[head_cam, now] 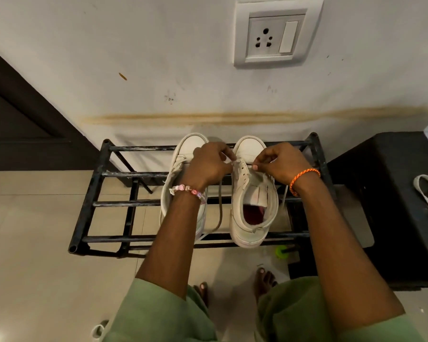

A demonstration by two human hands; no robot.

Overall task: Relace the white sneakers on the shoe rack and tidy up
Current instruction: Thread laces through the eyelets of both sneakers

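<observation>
White lace (220, 206) pinched by both hands.

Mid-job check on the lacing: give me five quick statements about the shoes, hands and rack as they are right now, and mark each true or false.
1. Both white sneakers sit on the black shoe rack. True.
2. The left hand and right hand work at the right sneaker, near its toe end. True.
3. The right sneaker is fully laced up to the ankle. False: most eyelets are bare, and lace hangs loose between the shoes.
4. The right wrist wears a pink beaded bracelet. False: it wears an orange braided band; the beaded bracelet is on the left wrist.
5. The left sneaker lies on the floor. False: it is on the rack.
</observation>
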